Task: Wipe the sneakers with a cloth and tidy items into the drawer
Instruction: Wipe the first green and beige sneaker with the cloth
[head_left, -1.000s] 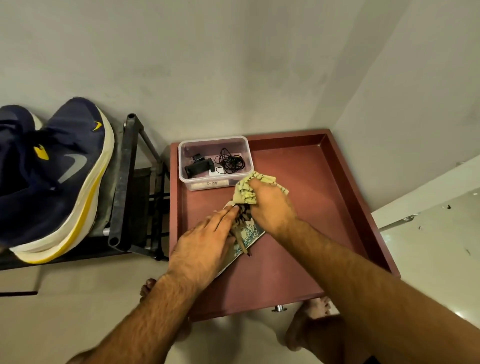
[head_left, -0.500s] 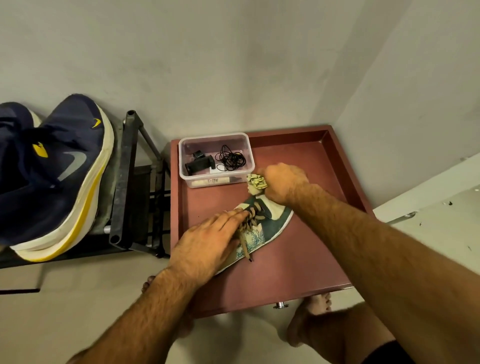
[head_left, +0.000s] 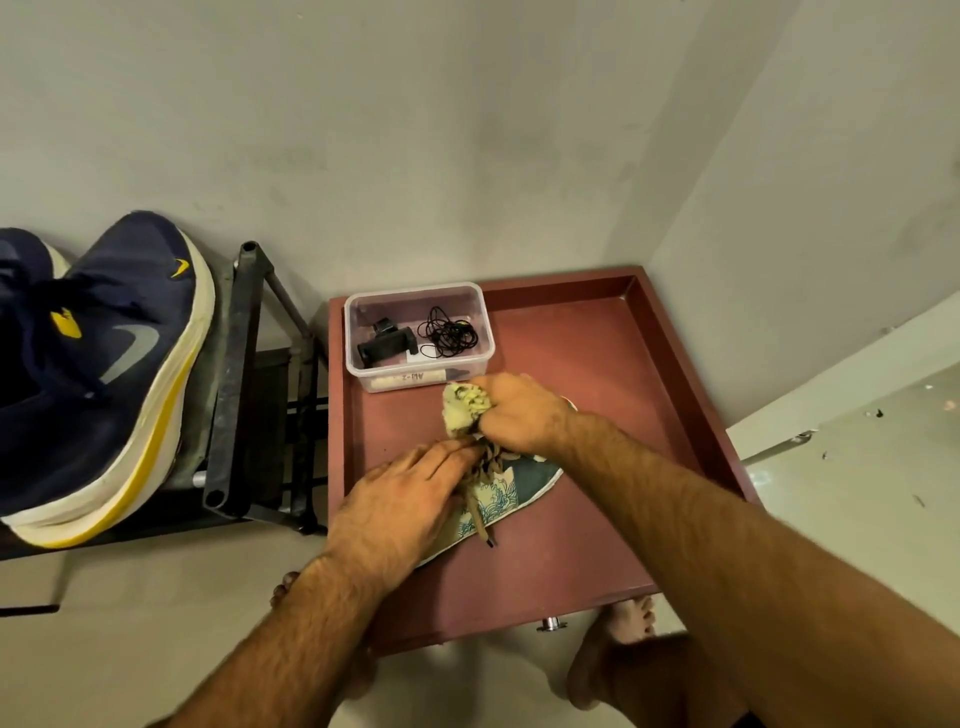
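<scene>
— What's the drawer (head_left: 597, 364) made of?
— Looks like painted wood, matt reddish brown, smooth. The box (head_left: 363, 312) in it is clear plastic, slightly frosted.
— And the cloth (head_left: 460, 408)?
— Soft, crumpled yellowish fabric. The sneaker (head_left: 519, 486) is printed textile with woven laces; the rack (head_left: 234, 374) is dull, scuffed metal.

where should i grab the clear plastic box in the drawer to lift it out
Grip the clear box by its long rims, from above. It sits open-topped and upright in the drawer's back-left corner, so its left and far walls are hemmed in; only the top is free.
</scene>
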